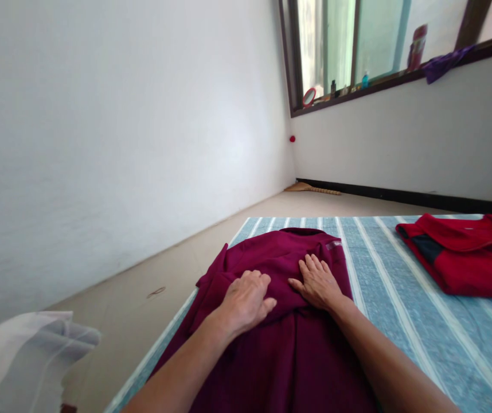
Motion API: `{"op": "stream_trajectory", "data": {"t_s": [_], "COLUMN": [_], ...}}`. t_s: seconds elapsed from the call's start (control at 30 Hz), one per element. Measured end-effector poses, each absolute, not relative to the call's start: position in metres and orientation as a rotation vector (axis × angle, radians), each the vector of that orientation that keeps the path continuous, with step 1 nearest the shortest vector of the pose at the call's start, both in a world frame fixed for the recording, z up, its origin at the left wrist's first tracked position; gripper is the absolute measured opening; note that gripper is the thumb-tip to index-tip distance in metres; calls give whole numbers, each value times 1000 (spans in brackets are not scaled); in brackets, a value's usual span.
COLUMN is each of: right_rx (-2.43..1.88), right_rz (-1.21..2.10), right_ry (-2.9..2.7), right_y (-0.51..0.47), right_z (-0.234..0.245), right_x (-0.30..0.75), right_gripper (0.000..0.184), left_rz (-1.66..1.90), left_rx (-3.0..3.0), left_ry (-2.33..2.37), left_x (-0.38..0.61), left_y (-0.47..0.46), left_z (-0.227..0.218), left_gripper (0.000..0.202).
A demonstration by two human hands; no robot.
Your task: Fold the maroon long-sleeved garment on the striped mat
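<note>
A maroon garment lies on a blue-striped bed sheet, with a red garment folded nearby. The left hand and right hand rest palm-down on the maroon cloth side by side, arms reaching forward, fingers spread and pinching nothing. Flat, open hands like these press evenly, smoothing the cloth without dragging or bunching it.
</note>
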State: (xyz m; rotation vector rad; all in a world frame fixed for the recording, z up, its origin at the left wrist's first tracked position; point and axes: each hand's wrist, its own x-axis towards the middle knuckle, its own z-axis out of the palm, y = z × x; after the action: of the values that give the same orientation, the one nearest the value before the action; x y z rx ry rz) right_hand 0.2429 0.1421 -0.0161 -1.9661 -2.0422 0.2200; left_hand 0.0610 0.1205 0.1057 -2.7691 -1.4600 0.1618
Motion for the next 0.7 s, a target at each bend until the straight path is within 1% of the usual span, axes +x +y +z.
{"op": "stream_trajectory", "data": {"t_s": [0.07,0.13,0.2,0.23,0.3,0.37,0.43,0.5,0.6,0.7], "right_rx": [-1965,-1962,-1957,-1956,-1955,-1956,-1955,-1951,-1948,-1945], "right_rz": [224,229,231,231,232,234,233,231,229,222], "right_ry": [-2029,-2022,-2019,-2018,-2018,-2018,-2018,-2017,-2016,-2013], "right_y": [142,142,142,142,142,143,143,143,143,143], "right_z": [-17,-17,-16,-16,-15,-15,-14,-15,-15,-16], "right_x": [242,242,242,242,242,242,242,242,242,242], "right_gripper": [77,77,78,78,78,79,79,80,80,79], "left_rz": [254,337,361,336,198,-16,-267,-516,-893,-1531], "left_rx": [-2755,-2691,-2626,-2609,-2588,-2583,-2588,-2571,-2413,-2136], "left_ry": [-1526,-1670,-1758,-1758,-1702,-1629,-1615,-1725,-2107,-2294], "left_x": [42,24,10,4,-5,-11,-15,-19,-29,-38], "left_y": [108,96,88,86,85,89,95,102,111,115], "left_z": [107,100,87,80,66,59,63,80,117,154], "left_gripper": [50,72,78,76,64,47,36,33,30,27]}}
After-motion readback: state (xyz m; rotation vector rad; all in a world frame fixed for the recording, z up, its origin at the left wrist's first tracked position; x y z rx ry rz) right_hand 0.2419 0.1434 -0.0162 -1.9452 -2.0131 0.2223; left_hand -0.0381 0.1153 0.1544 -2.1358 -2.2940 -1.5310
